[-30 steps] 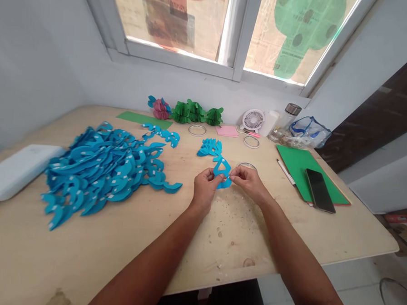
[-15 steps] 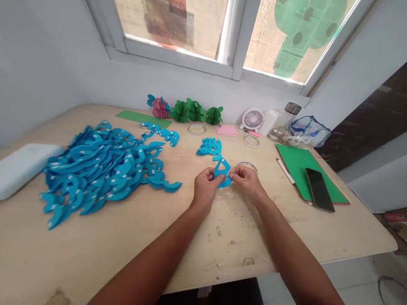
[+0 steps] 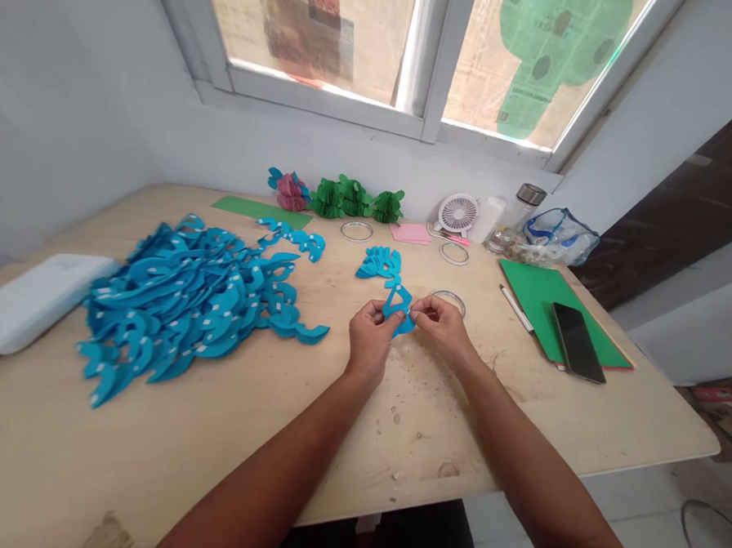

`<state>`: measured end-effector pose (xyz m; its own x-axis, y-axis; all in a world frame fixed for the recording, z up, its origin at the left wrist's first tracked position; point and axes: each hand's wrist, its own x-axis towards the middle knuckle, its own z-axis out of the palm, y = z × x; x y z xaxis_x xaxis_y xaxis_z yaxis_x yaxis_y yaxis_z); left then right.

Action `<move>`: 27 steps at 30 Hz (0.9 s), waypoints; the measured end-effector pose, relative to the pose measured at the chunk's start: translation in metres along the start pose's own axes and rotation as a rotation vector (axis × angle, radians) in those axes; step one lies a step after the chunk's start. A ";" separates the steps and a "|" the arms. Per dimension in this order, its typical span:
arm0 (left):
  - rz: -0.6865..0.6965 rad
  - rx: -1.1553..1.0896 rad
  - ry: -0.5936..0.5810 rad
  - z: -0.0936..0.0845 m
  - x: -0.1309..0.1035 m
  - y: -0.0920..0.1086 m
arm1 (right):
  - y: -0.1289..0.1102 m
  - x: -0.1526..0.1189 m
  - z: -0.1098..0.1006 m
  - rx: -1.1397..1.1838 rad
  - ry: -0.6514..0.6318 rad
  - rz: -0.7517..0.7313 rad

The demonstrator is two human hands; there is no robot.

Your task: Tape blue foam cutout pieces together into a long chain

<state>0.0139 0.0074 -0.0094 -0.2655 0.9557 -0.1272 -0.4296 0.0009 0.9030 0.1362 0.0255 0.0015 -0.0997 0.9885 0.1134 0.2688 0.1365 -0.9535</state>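
Near the middle of the wooden table, my left hand pinches the left side of a blue paper piece with small white squares on it. My right hand is closed at the piece's right edge, thumb and finger pressed together close to a white square. Just beyond, a folded blue paper cluster lies on the table and seems joined to the piece. A large heap of blue paper strips with white squares lies to the left, with a smaller strip behind it.
Tape-like rings, pink paper, green and pink paper shapes, a small fan and a bottle stand or lie at the back. Right: green sheets, a pen, a phone. Left: a white device.
The whole view has shifted slightly. Both hands keep almost the same pose on the blue piece.
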 end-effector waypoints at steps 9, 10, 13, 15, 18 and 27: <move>0.016 -0.012 0.029 0.001 -0.001 -0.001 | -0.001 -0.002 0.005 -0.029 0.024 0.002; 0.014 -0.027 0.027 0.001 -0.002 -0.001 | -0.001 -0.002 0.006 -0.029 0.025 0.006; 0.003 -0.054 0.019 0.001 -0.003 0.000 | -0.002 -0.002 0.007 -0.021 0.037 0.014; -0.005 -0.060 0.012 0.002 -0.003 0.000 | -0.003 -0.003 0.008 -0.008 0.044 0.023; -0.012 -0.070 0.005 0.002 -0.003 0.001 | -0.003 -0.003 0.009 0.018 0.062 0.038; -0.038 -0.166 -0.032 0.003 -0.003 -0.002 | -0.001 -0.002 0.012 0.043 0.107 0.052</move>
<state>0.0179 0.0055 -0.0099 -0.2200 0.9647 -0.1445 -0.5764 -0.0090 0.8171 0.1250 0.0222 -0.0013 0.0165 0.9958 0.0902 0.2298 0.0841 -0.9696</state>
